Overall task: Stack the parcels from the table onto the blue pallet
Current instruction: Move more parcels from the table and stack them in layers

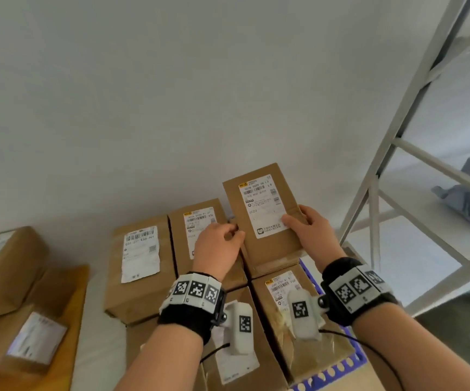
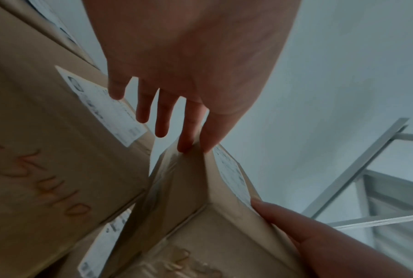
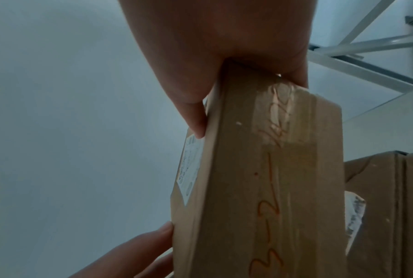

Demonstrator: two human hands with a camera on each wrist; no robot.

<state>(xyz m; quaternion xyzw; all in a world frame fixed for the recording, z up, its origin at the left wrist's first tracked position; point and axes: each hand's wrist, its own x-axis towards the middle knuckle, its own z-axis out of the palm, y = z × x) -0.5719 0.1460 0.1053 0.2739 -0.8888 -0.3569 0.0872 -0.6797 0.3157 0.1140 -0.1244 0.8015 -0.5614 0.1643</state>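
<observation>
Hands point(image 1: 265, 235) grip parcel point(image 1: 267, 241) — label point(image 1: 263, 206) reads "0009"

Both hands raised forward, left hand point(image 1: 217, 247) pinching, right hand point(image 1: 311, 232) gripping.

Blue pallet point(image 1: 349, 365) at lower right, brown labelled parcels point(image 1: 140, 266) packed side by side on it

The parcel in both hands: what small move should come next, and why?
Probably lower the parcel flat into the far right corner of the stack. The right hand grips its right edge, the left hand pinches its left edge, and it is tilted above the parcels lying on the blue pallet.
</observation>
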